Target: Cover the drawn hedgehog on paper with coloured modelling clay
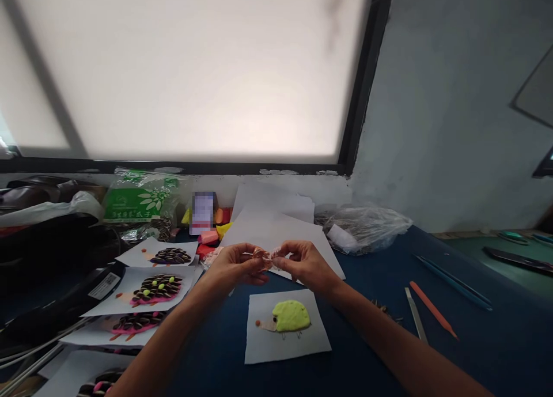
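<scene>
My left hand (242,263) and my right hand (305,263) meet above the desk, fingertips pinched together. Between them is a crinkled clear plastic wrapper (268,259) with an orange-brown tint; what it contains, if anything, is too small to make out. Just below the hands lies a white paper card (263,351) bearing a hedgehog shape. Its body is yellow-green clay (292,316), the snout is pale with an orange-brown nose, and small leg outlines are drawn beneath.
Hedgehog cards (158,290) covered in dark seeds overlap at left. Behind them stand a green seed bag (136,198) and colored clay packs (209,236). White paper sheets (254,227) and a clear plastic bag (367,227) lie at the back. An orange tool (432,309) and a metal blade (415,314) lie right.
</scene>
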Demonstrator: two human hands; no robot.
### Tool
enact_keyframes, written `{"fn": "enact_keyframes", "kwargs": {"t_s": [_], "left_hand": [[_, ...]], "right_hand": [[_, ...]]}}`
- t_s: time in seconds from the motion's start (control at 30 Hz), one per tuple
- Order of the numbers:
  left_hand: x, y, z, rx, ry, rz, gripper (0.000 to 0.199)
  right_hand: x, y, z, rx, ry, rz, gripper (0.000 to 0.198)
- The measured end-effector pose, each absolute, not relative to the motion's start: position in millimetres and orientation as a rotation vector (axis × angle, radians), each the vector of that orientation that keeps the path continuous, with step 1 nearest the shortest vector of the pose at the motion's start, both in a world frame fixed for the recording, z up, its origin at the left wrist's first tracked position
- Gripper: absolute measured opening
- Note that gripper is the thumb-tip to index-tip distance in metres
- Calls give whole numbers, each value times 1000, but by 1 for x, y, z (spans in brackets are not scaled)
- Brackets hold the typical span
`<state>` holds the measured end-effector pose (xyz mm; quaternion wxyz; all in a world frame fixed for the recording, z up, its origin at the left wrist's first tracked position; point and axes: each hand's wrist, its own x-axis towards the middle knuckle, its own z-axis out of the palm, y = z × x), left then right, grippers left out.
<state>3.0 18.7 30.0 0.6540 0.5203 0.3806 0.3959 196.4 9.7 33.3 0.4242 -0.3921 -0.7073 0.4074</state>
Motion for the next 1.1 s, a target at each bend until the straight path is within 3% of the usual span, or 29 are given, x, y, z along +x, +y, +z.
{"fn": "enact_keyframes", "kwargs": {"t_s": [0.3, 0.6, 0.87, 1.1], "left_hand": [[3, 20, 23, 1201, 860, 875, 53], [9, 17, 22, 1191, 880, 922, 57], [4, 19, 22, 1159, 867, 919, 59], [6, 17, 23, 1230, 904, 897, 57]], "right_hand": [[195, 7, 33, -969, -1768, 1071, 31], [191, -2, 34, -1007, -1782, 911, 10], [197, 8, 32, -974, -1768, 1029, 34], [194, 4, 30, -978, -1831, 978, 27]]}}
